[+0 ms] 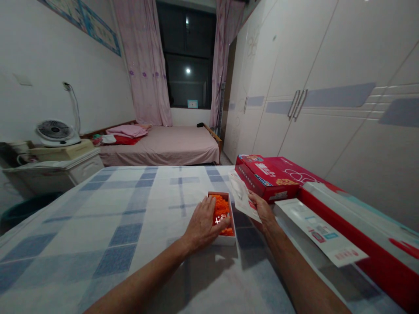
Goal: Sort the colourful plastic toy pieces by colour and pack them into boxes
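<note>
A small open box point(225, 240) with pale outer walls stands on the bed or table surface in the middle, filled with orange shredded filler point(221, 203). A shiny red packet with white marks point(220, 219) shows among the filler. My left hand point(206, 220) lies over the box's left side, fingers stretched and thumb spread across the filler. To the right of the box, my right hand point(262, 211) is closed on the edge of a flat white printed card point(242, 196), held tilted. Whether that card is a lid, I cannot tell.
A red gift box point(265, 174) and a long red-and-white box point(353, 218) stand on the right. Near them a white printed sheet point(321, 231) juts out. Blue-and-white checked cloth point(124, 226) covers the surface. Beyond are a bed point(176, 141), a fan point(55, 131) and wardrobes point(327, 87).
</note>
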Action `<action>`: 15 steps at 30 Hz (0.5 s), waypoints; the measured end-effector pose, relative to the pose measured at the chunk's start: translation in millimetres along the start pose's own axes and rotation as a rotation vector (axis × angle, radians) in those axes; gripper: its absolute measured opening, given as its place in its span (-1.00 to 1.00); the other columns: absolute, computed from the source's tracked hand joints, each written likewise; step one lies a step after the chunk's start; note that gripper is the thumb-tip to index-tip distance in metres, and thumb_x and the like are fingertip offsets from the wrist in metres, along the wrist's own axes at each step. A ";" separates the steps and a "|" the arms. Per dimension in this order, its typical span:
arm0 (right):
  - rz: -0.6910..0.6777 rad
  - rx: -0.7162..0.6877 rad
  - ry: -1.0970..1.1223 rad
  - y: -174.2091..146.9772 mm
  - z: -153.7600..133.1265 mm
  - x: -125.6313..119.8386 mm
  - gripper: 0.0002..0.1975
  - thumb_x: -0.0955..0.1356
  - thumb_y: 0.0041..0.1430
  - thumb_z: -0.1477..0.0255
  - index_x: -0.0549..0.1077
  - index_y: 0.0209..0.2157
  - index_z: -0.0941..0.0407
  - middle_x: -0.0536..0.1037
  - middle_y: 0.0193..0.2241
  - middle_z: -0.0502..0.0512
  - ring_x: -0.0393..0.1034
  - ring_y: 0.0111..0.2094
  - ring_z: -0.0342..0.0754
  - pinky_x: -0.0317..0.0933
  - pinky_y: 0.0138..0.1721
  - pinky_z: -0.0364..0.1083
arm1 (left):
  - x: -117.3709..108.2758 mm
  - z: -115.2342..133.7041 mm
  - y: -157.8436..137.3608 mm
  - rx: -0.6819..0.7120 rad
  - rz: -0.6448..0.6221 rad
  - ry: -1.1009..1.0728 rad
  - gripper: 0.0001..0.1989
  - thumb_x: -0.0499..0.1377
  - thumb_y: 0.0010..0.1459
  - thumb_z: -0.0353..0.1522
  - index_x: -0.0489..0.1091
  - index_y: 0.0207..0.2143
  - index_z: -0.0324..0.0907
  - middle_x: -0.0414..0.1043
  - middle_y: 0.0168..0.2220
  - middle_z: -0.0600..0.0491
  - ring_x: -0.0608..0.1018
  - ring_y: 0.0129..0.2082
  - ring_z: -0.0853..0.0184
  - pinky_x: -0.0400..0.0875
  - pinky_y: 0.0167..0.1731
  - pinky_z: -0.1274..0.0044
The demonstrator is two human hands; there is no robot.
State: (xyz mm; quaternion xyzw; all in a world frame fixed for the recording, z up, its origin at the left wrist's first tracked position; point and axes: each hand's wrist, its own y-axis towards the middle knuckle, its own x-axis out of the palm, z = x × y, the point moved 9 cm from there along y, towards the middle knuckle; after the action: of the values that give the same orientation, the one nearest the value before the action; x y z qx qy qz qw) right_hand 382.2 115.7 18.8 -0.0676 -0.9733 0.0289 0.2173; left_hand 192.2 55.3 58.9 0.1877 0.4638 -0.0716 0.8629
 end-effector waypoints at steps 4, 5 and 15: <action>0.027 0.025 -0.003 -4.8 -0.1 1.7 -0.59 0.34 -0.11 0.47 0.41 -0.12 0.14 0.57 -0.50 -0.02 0.50 -0.47 -0.02 0.39 -0.49 -0.09 | 17.0 9.7 -3.4 0.022 -0.124 0.048 -0.08 0.00 0.05 0.09 -0.03 0.24 -0.42 -0.10 0.30 -0.32 -0.04 0.30 0.02 -0.16 0.23 0.18; 0.037 0.033 -0.011 -5.8 0.1 1.9 -0.57 0.34 -0.12 0.48 0.39 -0.11 0.14 0.57 -0.50 -0.02 0.49 -0.49 -0.03 0.37 -0.51 -0.11 | 17.4 10.9 -1.5 0.021 -0.116 0.054 -0.09 -0.01 0.06 0.08 -0.03 0.24 -0.42 -0.10 0.29 -0.32 -0.04 0.30 0.02 -0.16 0.23 0.17; -0.046 -0.069 -0.434 -28.1 10.5 34.3 -0.50 0.29 -0.06 0.40 0.27 0.00 0.16 0.50 -0.52 -0.03 0.38 -0.57 -0.09 0.27 -0.53 -0.14 | -6.9 -33.6 -6.8 -0.233 0.203 -0.505 -0.38 -0.21 0.25 -0.17 0.02 0.23 -0.40 -0.07 0.31 -0.18 0.01 0.30 0.26 -0.15 0.26 0.36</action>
State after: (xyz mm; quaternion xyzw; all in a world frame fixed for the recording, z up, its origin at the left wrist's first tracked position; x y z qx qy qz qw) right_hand 343.6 92.5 26.1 -0.0447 -0.9990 0.0045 0.0007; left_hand 160.4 61.7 46.1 0.1091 0.2183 0.0242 0.9695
